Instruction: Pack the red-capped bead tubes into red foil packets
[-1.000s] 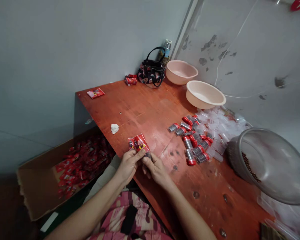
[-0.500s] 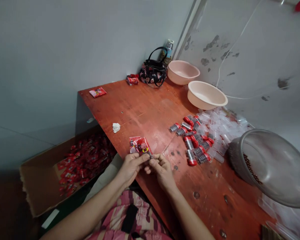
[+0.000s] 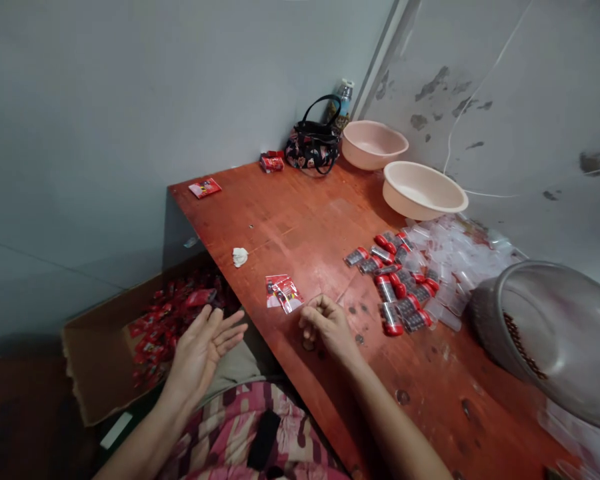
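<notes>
My left hand [image 3: 204, 343] hangs off the table's left edge, palm up with its fingers stretched out and nothing in it, just above a cardboard box [image 3: 87, 373] full of red packets. A red packet [image 3: 200, 297] is in the air or lying on top of the pile beside that hand. My right hand [image 3: 324, 323] rests on the red-brown table [image 3: 300, 220] with its fingers curled in; I cannot see anything inside them. Two small red-printed sachets [image 3: 283, 293] lie on the table just left of the right hand.
Several small red-capped tubes [image 3: 397, 287] lie right of my right hand, beside a heap of clear plastic pieces [image 3: 447, 257]. A metal strainer bowl [image 3: 555, 333] sits at the right. Two pink basins [image 3: 423, 189], a black handbag [image 3: 314, 147], red packets [image 3: 205, 188] and a white crumpled scrap [image 3: 239, 256] sit further back.
Both hands held a red packet together at the table's edge. Now they have parted: the left hand swung out over the box and opened, and the right hand stayed on the table, closed.
</notes>
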